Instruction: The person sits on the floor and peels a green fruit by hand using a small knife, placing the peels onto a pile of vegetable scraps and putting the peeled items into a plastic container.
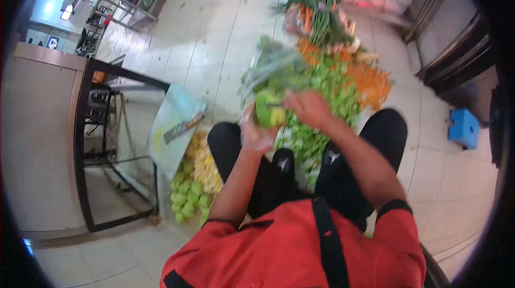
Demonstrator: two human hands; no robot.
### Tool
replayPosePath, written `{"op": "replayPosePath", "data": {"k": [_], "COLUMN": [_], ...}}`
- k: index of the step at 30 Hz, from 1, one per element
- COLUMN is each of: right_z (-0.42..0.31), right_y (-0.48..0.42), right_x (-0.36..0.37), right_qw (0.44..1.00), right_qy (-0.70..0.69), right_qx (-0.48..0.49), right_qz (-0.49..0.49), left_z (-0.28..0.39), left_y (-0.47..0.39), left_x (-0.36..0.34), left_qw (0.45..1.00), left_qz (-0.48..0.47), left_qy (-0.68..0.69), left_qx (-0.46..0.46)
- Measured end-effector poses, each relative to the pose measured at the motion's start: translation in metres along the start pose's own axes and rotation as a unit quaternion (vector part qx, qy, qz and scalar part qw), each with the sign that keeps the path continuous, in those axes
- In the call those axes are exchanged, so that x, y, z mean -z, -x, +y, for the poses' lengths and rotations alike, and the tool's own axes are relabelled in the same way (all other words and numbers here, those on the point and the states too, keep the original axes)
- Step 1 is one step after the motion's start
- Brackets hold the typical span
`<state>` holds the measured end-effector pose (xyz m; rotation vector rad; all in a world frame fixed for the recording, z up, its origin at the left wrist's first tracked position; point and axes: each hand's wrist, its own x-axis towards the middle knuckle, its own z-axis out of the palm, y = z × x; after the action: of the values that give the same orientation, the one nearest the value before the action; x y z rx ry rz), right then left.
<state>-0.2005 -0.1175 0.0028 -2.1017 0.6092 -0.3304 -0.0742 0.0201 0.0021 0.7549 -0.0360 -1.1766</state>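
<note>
In front of my knees my left hand, in a thin clear glove, holds a green, partly yellow fruit or vegetable, perhaps a green mango. My right hand grips a small bladed tool, blurred, with its blade against the fruit's side. Cut green leaves and stems lie below and beyond my hands, beside shredded orange carrot. A clear plastic bag of greens lies just beyond the fruit. To the left, a cleaver rests on a pale cutting board.
Round green fruits and pale yellow cut pieces lie left of my legs. A black metal frame stands at far left. Long green beans and bagged carrots lie farther ahead. A blue stool stands at right.
</note>
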Motion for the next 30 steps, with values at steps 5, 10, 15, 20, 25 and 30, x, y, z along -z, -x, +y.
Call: {"op": "replayPosePath", "data": {"k": [5,10,15,20,25,30], "right_z": [-0.019,-0.022,-0.031,-0.048,-0.040,-0.053], "right_y": [-0.004,0.002,0.003,0.000,-0.003,-0.006], "right_x": [0.003,0.002,-0.002,-0.007,-0.020,-0.030], "right_qw": [1.000,0.999,0.996,0.990,0.984,0.983], "right_qy": [-0.005,-0.008,0.025,0.040,0.116,0.108], "right_qx": [0.006,0.024,0.085,0.131,0.133,0.146], "right_qz": [0.028,0.043,0.029,0.026,0.024,0.035], "left_z": [0.016,0.014,0.016,0.018,0.012,0.021], "left_y": [0.012,0.010,0.003,0.002,0.027,0.018], "left_x": [0.000,-0.014,-0.006,0.004,-0.011,0.020], "left_qw": [0.996,0.995,0.997,0.992,0.980,0.989], "left_qz": [0.017,0.036,0.027,-0.012,0.114,0.122], "left_qy": [0.085,0.089,0.073,0.126,-0.103,0.080], "left_qx": [-0.011,-0.012,-0.014,-0.013,-0.129,-0.021]}}
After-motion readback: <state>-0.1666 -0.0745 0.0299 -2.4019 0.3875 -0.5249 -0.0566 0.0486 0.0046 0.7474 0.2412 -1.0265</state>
